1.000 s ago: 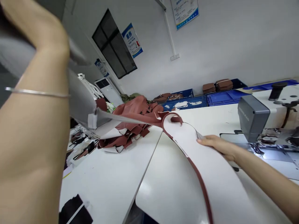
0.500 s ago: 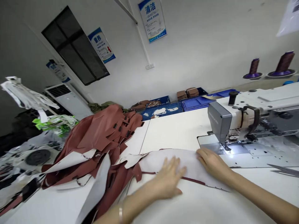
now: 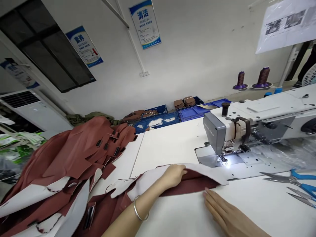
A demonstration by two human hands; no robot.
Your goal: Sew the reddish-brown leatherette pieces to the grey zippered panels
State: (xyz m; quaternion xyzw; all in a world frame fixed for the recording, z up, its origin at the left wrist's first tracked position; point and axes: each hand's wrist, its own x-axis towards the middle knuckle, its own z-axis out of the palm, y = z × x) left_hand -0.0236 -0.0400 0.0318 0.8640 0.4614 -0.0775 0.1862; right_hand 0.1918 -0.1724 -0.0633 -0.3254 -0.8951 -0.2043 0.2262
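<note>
A maroon leather-like panel [image 3: 192, 185] with a whitish backing lies on the white table, left of the sewing machine [image 3: 222, 131]. My left hand [image 3: 174, 175], a silver bangle on its wrist, is closed on the panel's upper layer and folds it back, so the maroon side shows beneath. Flat on the table rests my right hand [image 3: 219, 205], fingers stretched out, their tips at the panel's lower right edge. Toward the left the panel runs into a large heap of maroon pieces [image 3: 81, 148], some held by black clips.
Blue-handled scissors [image 3: 296, 180] and a second pair of blades [image 3: 301, 196] lie at the right. Blue crates [image 3: 160, 121] stand behind the table. Two thread spools [image 3: 263, 76] rise behind the machine, whose needle area is lit.
My left hand has gone from lying spread on the panel to gripping and lifting its layer. My right hand has moved down to the panel's near edge. The view has turned right.
</note>
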